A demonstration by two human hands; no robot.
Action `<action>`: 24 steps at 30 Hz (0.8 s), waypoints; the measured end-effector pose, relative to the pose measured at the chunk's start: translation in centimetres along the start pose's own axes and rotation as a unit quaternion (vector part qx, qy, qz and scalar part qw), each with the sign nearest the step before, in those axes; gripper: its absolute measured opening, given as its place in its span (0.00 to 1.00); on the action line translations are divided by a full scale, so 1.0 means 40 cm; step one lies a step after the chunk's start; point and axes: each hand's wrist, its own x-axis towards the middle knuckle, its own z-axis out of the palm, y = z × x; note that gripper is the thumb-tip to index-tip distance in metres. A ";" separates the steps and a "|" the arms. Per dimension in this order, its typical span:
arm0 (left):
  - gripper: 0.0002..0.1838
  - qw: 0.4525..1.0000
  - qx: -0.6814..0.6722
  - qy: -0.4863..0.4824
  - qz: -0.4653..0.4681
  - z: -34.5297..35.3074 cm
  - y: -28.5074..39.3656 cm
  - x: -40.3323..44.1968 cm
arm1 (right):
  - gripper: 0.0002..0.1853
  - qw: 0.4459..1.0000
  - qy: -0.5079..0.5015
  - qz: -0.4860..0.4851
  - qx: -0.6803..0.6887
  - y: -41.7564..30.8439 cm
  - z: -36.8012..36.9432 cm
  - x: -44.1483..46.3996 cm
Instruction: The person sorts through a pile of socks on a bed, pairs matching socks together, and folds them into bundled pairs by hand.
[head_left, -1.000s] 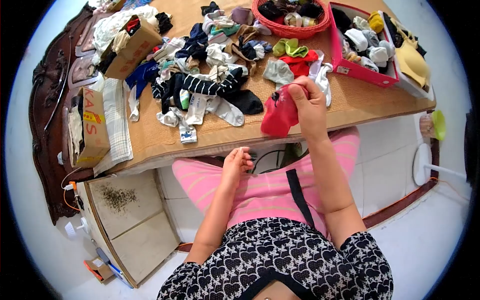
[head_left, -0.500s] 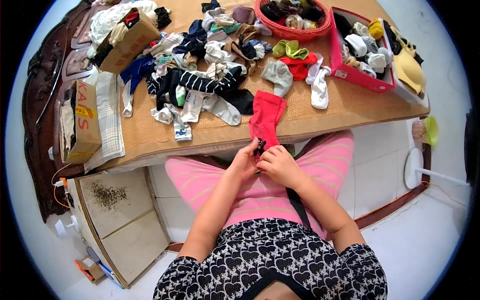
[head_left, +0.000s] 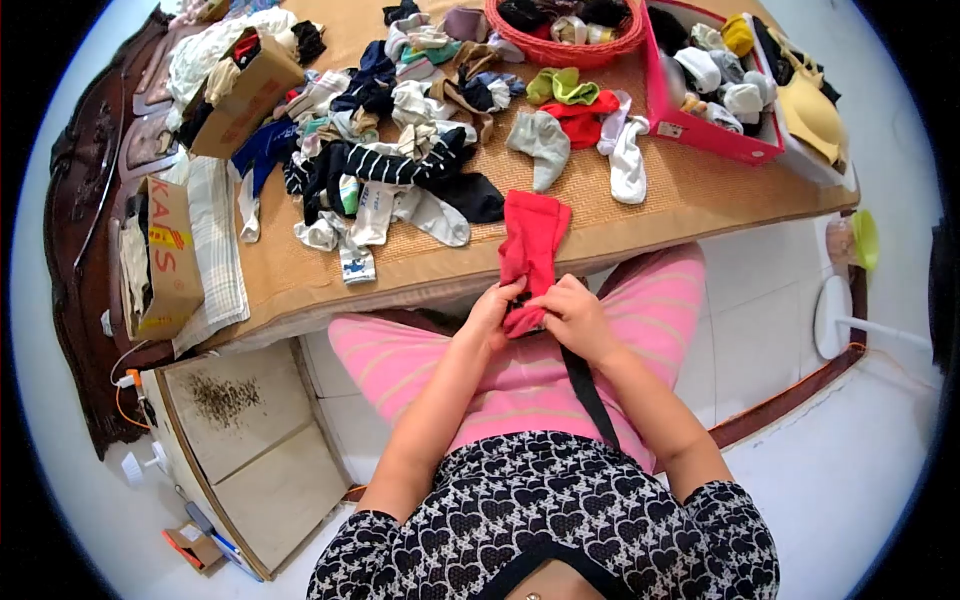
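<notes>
A red sock (head_left: 533, 235) stretches from the mat's front edge down to my lap, its cuff end lying toward the mat. My left hand (head_left: 492, 312) pinches the sock's lower end on the left side. On the right side of that same end, the fingers of my right hand (head_left: 578, 318) are closed on the fabric. A dark patch on the sock shows between my hands. Beyond the cuff, a grey sock (head_left: 541, 148), a red cloth item (head_left: 583, 120), a green one (head_left: 562, 87) and a white sock (head_left: 628, 160) lie on the mat.
A large heap of mixed socks (head_left: 385, 150) spreads over the woven mat (head_left: 420, 275). Cardboard boxes (head_left: 172, 258) stand at the left. A red basket (head_left: 570, 48) and a pink box (head_left: 715, 140) of socks are at the back right, beside a yellow bra (head_left: 808, 105).
The red sock, held up in my right hand a second ago, has come down to my lap. My left hand has joined at its lower end, and the fabric there has shifted.
</notes>
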 end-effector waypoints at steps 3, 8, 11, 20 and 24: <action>0.18 0.995 -0.006 0.060 0.081 0.001 -0.025 0.022 | 0.11 0.959 0.066 0.272 0.036 0.019 0.022 -0.001; 0.17 0.998 -0.042 0.039 0.039 0.012 -0.036 0.004 | 0.12 0.913 0.026 0.407 0.015 0.022 -0.001 0.026; 0.12 0.984 0.154 0.038 0.076 0.045 -0.024 -0.029 | 0.13 0.932 -0.001 0.361 0.014 0.032 0.003 0.011; 0.11 0.995 0.030 0.029 0.085 -0.017 -0.027 0.001 | 0.22 0.994 0.040 -0.032 -0.094 -0.019 -0.042 0.019; 0.16 0.999 -0.017 0.023 0.039 0.024 -0.012 -0.031 | 0.10 0.995 0.060 -0.021 -0.070 0.004 -0.035 0.018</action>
